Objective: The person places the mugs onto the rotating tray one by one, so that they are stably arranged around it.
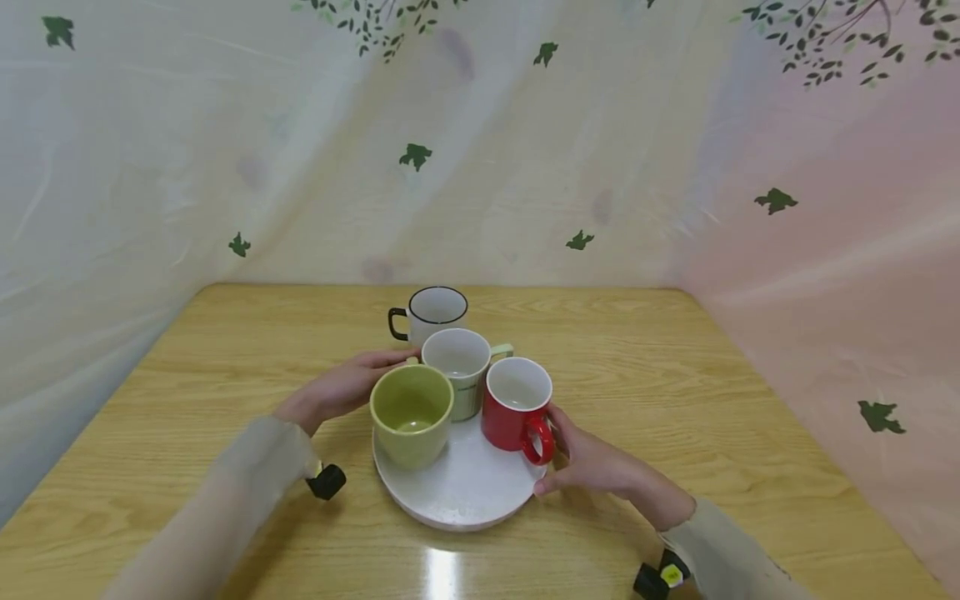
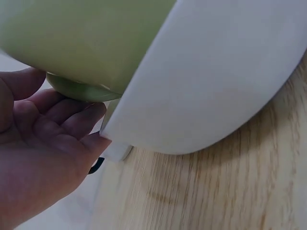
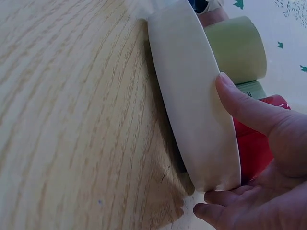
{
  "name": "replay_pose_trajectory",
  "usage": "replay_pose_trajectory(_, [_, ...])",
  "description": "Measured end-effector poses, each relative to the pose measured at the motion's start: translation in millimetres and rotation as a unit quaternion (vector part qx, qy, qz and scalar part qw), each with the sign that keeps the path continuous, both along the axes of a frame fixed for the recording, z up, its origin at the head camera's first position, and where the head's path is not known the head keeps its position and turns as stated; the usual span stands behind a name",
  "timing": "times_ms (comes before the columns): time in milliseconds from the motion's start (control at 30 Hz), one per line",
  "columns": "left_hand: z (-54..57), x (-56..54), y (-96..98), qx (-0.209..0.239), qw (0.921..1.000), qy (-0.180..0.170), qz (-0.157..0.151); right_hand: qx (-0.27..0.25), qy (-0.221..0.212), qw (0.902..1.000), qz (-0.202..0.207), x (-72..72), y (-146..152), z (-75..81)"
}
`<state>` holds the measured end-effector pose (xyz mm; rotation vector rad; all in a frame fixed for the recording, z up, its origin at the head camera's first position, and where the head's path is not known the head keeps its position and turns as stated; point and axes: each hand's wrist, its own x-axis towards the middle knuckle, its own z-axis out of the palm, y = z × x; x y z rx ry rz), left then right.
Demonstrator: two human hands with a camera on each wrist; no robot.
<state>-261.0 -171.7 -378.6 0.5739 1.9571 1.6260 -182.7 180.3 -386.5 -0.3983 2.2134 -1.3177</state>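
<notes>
A round white stand (image 1: pixel 480 499) on the table carries a yellow-green mug (image 1: pixel 412 417), a pale mug with a light green handle (image 1: pixel 457 354) and a red mug (image 1: pixel 517 408). My left hand (image 1: pixel 348 387) reaches past the yellow-green mug on its left. In the left wrist view, its fingertips lie beside that mug's handle (image 2: pixel 79 90), one touching the stand's edge (image 2: pixel 177 96). My right hand (image 1: pixel 592 462) grips the stand's right edge beside the red mug. Its thumb (image 3: pixel 228 85) presses the rim, while the other fingers bend round the side.
A white mug with a black rim and black handle (image 1: pixel 437 312) stands behind the pale mug; what its base rests on is hidden. The wooden table (image 1: pixel 637 367) meets a hanging cloth (image 1: pixel 480 208) printed with leaves at its back and sides.
</notes>
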Motion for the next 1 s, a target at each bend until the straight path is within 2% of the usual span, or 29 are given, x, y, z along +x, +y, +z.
replay_pose_trajectory(200, [-1.3,-1.6,4.5,0.002,1.0,0.001,-0.009,-0.009,0.0,0.9999,0.01,-0.8,0.9,-1.2])
replay_pose_trajectory(467, [-6.0,-2.5,0.0,-0.006,0.9987,0.05,0.003,-0.009,0.002,0.9999,0.012,-0.1,1.6,-0.2])
replay_pose_trajectory(700, [-2.9,1.7,0.5,-0.028,0.994,0.097,0.041,-0.002,0.002,1.0,0.004,-0.4,2.5,2.0])
replay_pose_trajectory(1000, [0.8,6.4,-5.9,-0.046,0.9901,0.099,0.089,-0.004,-0.005,1.0,0.001,0.2,3.2,-1.4])
